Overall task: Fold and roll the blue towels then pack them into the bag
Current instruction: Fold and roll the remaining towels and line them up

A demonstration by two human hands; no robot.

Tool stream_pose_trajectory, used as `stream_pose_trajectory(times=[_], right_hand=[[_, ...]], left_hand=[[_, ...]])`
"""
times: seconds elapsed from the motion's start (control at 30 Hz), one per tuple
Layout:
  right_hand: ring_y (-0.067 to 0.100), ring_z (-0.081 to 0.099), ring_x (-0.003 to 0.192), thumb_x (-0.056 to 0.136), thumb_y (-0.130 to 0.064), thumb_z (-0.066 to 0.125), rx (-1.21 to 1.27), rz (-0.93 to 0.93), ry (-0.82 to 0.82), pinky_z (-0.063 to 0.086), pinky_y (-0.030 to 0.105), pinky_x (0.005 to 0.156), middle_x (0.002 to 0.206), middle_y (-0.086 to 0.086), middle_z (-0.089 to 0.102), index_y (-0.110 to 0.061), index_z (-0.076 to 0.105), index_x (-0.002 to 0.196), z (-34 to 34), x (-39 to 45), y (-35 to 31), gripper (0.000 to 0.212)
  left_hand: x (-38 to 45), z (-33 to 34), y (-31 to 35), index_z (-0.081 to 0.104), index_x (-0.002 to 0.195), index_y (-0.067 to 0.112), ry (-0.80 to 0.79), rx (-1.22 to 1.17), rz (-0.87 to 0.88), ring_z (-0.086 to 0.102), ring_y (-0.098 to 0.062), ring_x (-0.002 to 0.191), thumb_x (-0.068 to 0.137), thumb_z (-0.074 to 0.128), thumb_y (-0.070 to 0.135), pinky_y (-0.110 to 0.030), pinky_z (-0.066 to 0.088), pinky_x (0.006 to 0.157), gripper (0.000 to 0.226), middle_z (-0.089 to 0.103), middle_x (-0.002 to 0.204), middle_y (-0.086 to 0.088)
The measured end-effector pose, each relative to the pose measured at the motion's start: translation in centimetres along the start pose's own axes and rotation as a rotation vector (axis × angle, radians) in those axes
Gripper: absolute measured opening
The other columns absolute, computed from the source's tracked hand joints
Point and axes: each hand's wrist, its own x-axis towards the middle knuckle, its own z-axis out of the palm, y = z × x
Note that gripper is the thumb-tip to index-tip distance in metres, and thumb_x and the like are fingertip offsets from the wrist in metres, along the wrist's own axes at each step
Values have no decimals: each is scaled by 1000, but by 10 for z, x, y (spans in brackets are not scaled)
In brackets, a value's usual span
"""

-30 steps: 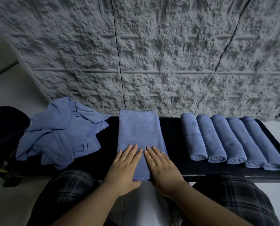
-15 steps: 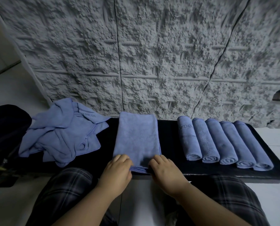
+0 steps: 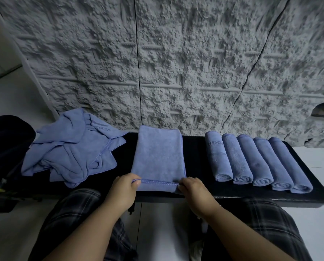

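Blue microfibre, soft and light by the look of it: from the head camera, the folded towel [image 3: 158, 157] lies flat mid-bench [image 3: 200, 162], its near hem pinched at each corner by the left hand [image 3: 123, 187] and the right hand [image 3: 193, 189]. It should roll easily but go slack, so those corners seem the right hold. Five rolled towels [image 3: 259, 162] sit at three o'clock, a loose heap [image 3: 70, 149] at nine.

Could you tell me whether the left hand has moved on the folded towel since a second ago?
Yes. The left hand slid toward the folded towel's near-left corner.
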Motion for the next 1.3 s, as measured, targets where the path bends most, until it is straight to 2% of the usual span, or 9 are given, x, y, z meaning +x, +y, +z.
stream_pose_trajectory(times=[0.17, 0.27, 0.4, 0.57, 0.77, 0.83, 0.97, 1.13, 1.3], right_hand=[[21, 50, 90, 94, -28, 51, 132, 167, 31, 42, 33, 78, 92, 2, 59, -19, 50, 89, 8, 4, 2, 11], [23, 50, 85, 90, -25, 55, 38, 149, 129, 43, 35, 75, 92, 4, 54, -18, 50, 85, 11, 3, 2, 10], [22, 45, 68, 69, -18, 58, -336, -96, 328, 38, 32, 53, 77, 1, 50, -18, 54, 75, 14, 7, 0, 8], [18, 52, 65, 68, -11, 34, -495, -287, 279, 46, 25, 53, 75, 3, 55, -14, 61, 74, 24, 6, -11, 28], [21, 52, 65, 70, -19, 43, -419, -280, 242, 50, 29, 59, 72, 4, 54, -12, 61, 75, 26, 3, -12, 19], [21, 50, 66, 69, -15, 60, -405, -267, 244, 48, 29, 59, 73, 4, 53, -13, 58, 78, 28, 3, -12, 9], [19, 52, 67, 61, -13, 77, -420, -254, 217, 45, 27, 58, 76, 1, 55, -15, 59, 84, 29, 5, -9, 30], [20, 57, 68, 71, -17, 43, -490, -228, 201, 48, 28, 58, 78, -1, 58, -16, 65, 88, 23, 3, -11, 28], [18, 58, 72, 71, -19, 53, -468, -190, 172, 49, 28, 59, 81, -6, 58, -23, 67, 84, 17, 6, -9, 19]], left_hand=[[2, 2, 0, 60, 90, 12, 55, 22, -34, 54, -17, 88, 90, 58, 12, -23, 36, 72, 2, 55, 94, -1], [-1, 1, 5, 50, 75, 18, 119, 88, 43, 52, -22, 81, 83, 64, 5, -28, 40, 69, 21, 48, 86, -1], [-5, 4, 17, 49, 66, 14, 145, 206, 188, 46, -23, 72, 63, 52, -17, -35, 42, 58, 31, 45, 76, -1], [-10, 20, 24, 58, 74, 8, 114, 344, 208, 54, -28, 79, 59, 57, -20, -35, 47, 65, 32, 54, 84, -9], [-14, 25, 22, 53, 66, 15, 72, 512, 280, 57, -25, 64, 30, 84, 13, -30, 49, 49, 48, 55, 72, -4], [-11, 24, 18, 54, 67, 15, 79, 518, 290, 58, -24, 63, 32, 88, 15, -29, 49, 49, 49, 55, 73, -4], [-8, 25, 15, 58, 79, 13, 72, 472, 264, 58, -26, 78, 52, 79, 2, -34, 49, 63, 37, 56, 84, -3], [-8, 22, 13, 55, 74, 19, 94, 507, 308, 58, -20, 67, 42, 80, 1, -31, 48, 58, 45, 54, 75, 2], [-3, 16, 9, 54, 97, 19, 66, 442, 303, 50, -18, 96, 91, 53, 14, -28, 37, 82, 8, 53, 99, 6]])
